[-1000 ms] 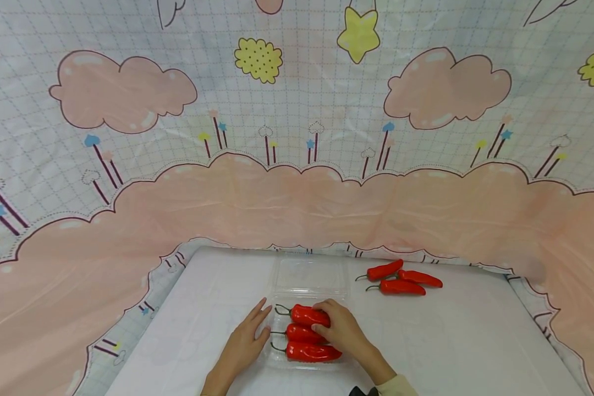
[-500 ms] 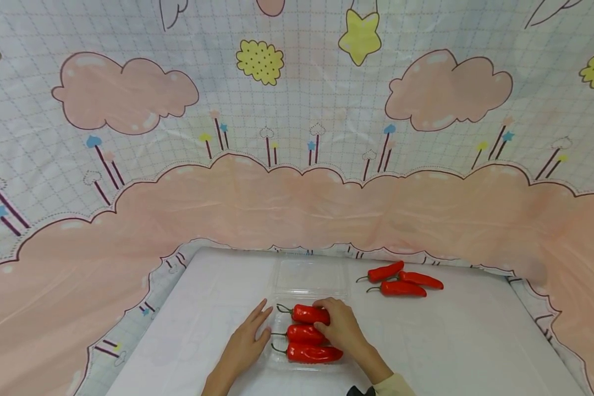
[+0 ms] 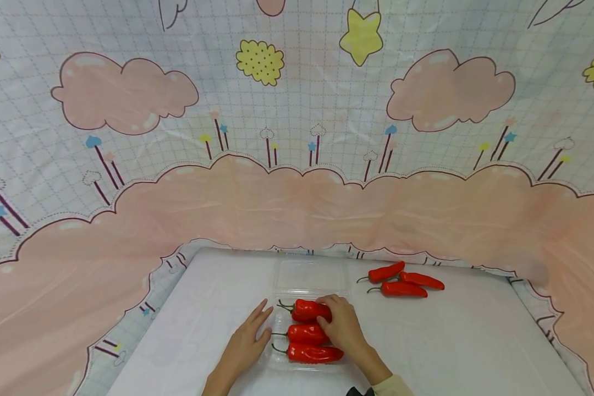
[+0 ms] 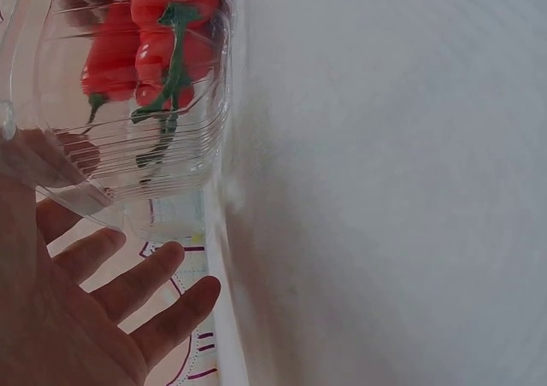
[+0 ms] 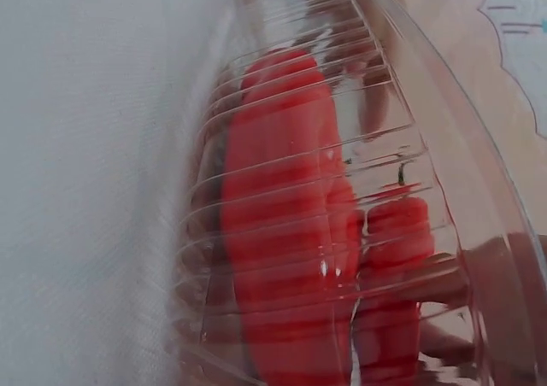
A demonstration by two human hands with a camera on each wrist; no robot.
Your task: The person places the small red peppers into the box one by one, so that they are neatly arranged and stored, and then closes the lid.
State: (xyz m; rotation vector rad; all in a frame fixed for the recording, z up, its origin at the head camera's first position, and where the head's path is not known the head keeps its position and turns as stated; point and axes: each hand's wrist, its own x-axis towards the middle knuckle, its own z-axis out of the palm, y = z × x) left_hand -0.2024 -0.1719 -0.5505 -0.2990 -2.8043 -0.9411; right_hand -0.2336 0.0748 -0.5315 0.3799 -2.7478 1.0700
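A clear plastic clamshell box (image 3: 309, 275) lies open on the table, its lid folded back. In its base lie red chili peppers in rows: a near one (image 3: 313, 353), a middle one (image 3: 304, 334) and a far one (image 3: 306, 311). Two stems show at the far row, so a second pepper may lie beneath. My right hand (image 3: 345, 328) pinches the far pepper's right end between thumb and fingers. My left hand (image 3: 246, 342) lies with spread, fairly straight fingers at the box's left edge; the left wrist view shows it beside the ribbed wall (image 4: 197, 151).
Three more red peppers lie in a loose group at the back right of the white table, a near one (image 3: 403, 289) among them. Behind the table hangs a patterned cloth (image 3: 297, 209) with clouds and stars.
My right hand has shifted slightly away from me with the far pepper, widening its gap from the middle one. A second stem has come into view there. My left hand stays put.
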